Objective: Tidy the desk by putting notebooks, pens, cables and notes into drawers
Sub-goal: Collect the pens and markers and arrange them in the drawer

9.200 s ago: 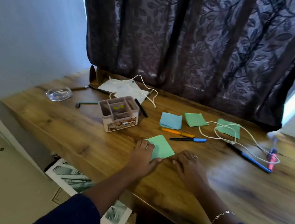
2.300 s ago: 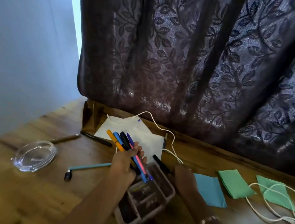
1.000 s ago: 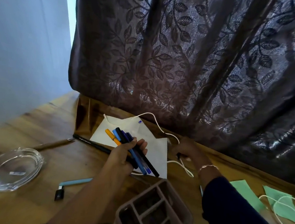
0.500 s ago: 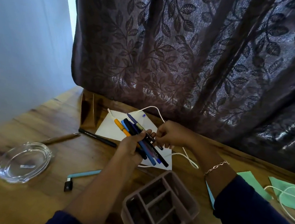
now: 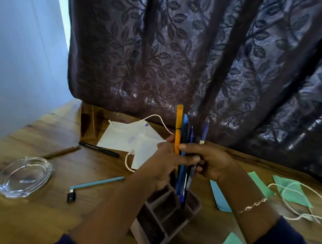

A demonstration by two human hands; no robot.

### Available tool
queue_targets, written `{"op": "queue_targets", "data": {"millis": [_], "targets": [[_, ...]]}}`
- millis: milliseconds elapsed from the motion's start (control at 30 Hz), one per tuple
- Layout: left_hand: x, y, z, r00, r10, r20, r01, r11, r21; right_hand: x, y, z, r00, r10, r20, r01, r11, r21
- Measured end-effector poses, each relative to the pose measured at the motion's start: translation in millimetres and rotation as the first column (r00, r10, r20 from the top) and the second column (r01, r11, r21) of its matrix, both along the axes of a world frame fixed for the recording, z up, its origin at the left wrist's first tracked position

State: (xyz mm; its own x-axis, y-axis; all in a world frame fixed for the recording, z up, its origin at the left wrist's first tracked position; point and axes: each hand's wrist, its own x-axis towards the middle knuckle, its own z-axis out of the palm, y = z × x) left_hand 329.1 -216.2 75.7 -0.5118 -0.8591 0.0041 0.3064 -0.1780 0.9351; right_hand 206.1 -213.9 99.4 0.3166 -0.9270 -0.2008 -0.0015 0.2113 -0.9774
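**Several pens, one bundle, upright over the organiser**

The bundle of pens (image 5: 184, 131) stands vertical, with its lower ends reaching into a rear compartment of the brown organiser (image 5: 165, 218) on the table (image 5: 32, 223).

Handling (judged): the pens are light and stiff, with smooth barrels likely to slip past one another. They are best gripped mid-barrel, right round the bundle.

The left hand (image 5: 162, 162) and right hand (image 5: 213, 162) both wrap the bundle at mid-height. The fingers (image 5: 191, 159) are curled close round the pens, none spread. A black pen (image 5: 99, 149) lies loose on the table, well apart.
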Motion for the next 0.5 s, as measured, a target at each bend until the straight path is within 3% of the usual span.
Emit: {"op": "queue_targets", "data": {"millis": [133, 300, 433, 500], "targets": [[-26.9, 26.2, 3.0, 0.993, -0.113, 0.046, 0.115, 0.993, -0.041, -25.0, 45.4, -4.4, 0.98, -0.187, 0.07, 0.189, 0.982, -0.027], [-80.4, 65.8, 1.2, 0.973, -0.201, 0.114, 0.209, 0.975, -0.07, -72.7, 100.0, -11.7, 0.95, -0.273, 0.151, 0.293, 0.948, -0.127], [-128.6, 90.4, -17.0, 0.933, -0.218, 0.285, 0.291, 0.925, -0.246, -116.8, 139.9, -13.1, 0.908, -0.363, 0.209, 0.411, 0.871, -0.27], [-143.8, 96.9, -33.7, 0.902, -0.178, 0.393, 0.289, 0.926, -0.244, -142.5, 155.6, -18.4, 0.851, -0.457, 0.26, 0.52, 0.803, -0.29]]}}
